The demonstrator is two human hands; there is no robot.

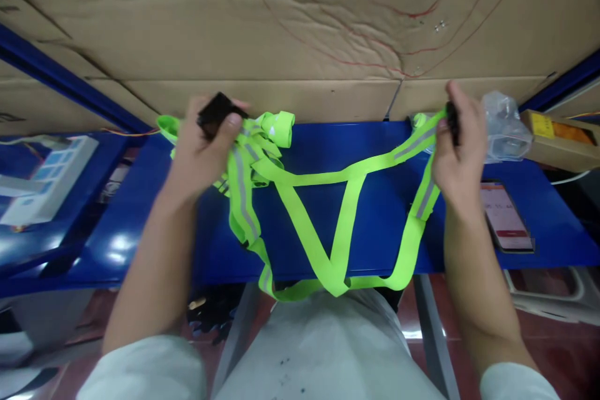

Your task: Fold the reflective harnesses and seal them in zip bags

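A neon-yellow reflective harness (342, 256) with grey stripes stretches between my two hands, its lower straps hanging over the table's front edge. My left hand (206, 144) is closed on a black buckle (219, 115) at the harness's left end. Beside that hand the straps lie in a bunched tangle (279, 128). My right hand (462, 144) is closed round another black piece (452, 122), seemingly a buckle, partly hidden by the fingers. Two striped straps run down and left from it.
A blue table (309, 225) backs onto a cardboard wall (225, 37) with red wires. To the right lie a phone (506, 215), a clear plastic bag (504, 125) and a cardboard box (567, 137). A white power strip (51, 181) is at far left.
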